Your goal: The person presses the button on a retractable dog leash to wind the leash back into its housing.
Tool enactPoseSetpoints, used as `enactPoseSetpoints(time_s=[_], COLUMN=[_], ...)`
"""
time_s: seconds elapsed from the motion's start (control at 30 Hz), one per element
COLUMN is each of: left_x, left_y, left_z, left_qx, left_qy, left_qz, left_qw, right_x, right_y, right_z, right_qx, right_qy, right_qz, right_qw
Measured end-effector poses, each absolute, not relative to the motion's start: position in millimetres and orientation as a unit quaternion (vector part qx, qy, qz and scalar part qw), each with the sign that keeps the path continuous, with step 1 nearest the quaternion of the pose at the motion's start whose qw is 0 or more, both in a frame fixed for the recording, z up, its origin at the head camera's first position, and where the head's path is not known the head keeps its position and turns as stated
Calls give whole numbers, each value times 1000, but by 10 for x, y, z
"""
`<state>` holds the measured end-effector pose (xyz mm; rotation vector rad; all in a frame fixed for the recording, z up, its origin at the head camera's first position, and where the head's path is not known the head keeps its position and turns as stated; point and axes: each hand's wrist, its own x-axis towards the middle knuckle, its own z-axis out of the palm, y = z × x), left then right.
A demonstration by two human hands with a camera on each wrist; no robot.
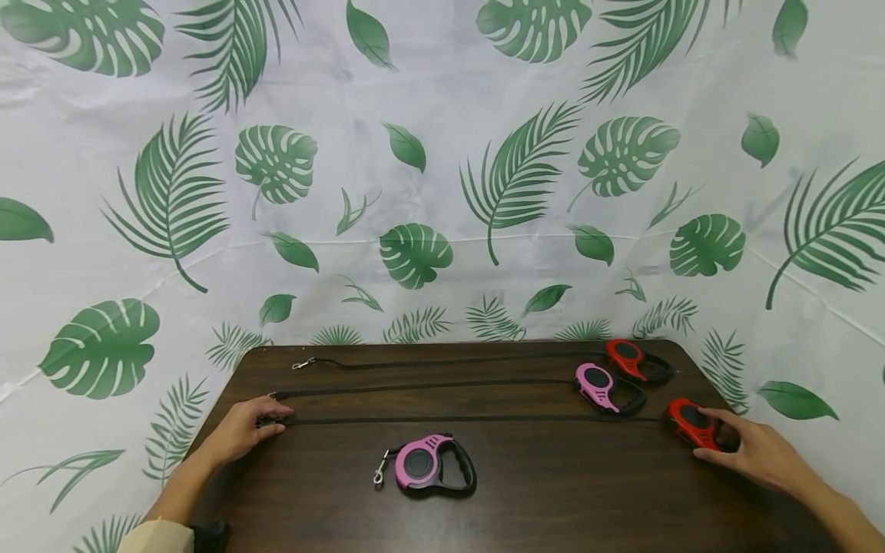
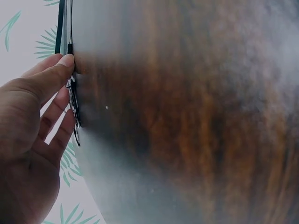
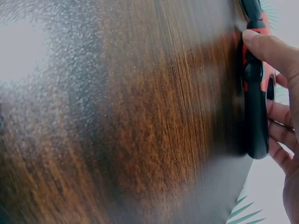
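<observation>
My right hand [image 1: 760, 453] grips a red and black retractable dog leash [image 1: 690, 421] at the table's right side; the right wrist view has the thumb on the near side of its casing [image 3: 253, 70]. From it a black cord [image 1: 484, 418] runs straight across to my left hand [image 1: 242, 430]. There, the left thumb and fingers pinch the cord's end by its metal clip [image 2: 74, 105]. Just behind lies a pink and black retractable leash [image 1: 594, 377], its cord [image 1: 429, 386] pulled out and ending beside my left fingers.
Along the back edge lies another red leash [image 1: 625, 351], its cord extended left to a metal clip [image 1: 303, 363]. Front centre holds a second pink leash [image 1: 418, 464] with its cord wound in and clip [image 1: 379, 470] beside it. A leaf-print cloth [image 1: 415, 192] hangs behind the dark wooden table [image 1: 553, 499].
</observation>
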<state>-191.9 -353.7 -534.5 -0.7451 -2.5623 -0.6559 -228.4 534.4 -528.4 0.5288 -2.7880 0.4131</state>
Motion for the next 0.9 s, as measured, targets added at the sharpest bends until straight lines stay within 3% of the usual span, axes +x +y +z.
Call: enactPoseSetpoints(time_s=[0.33,0.9], left_x=[-1952,-1984], left_y=[-3554,-3561], left_z=[-5341,-5269], left_qx=[-302,-300], left_qy=[-903,-917], left_qz=[-225,-205], left_qw=[207,165], right_x=[-2266,-2278], right_y=[5333,5337], right_z=[-5290,-5280], right_qx=[176,177], right_qy=[-965,-966], right_qz=[152,148], right_qw=[124,121])
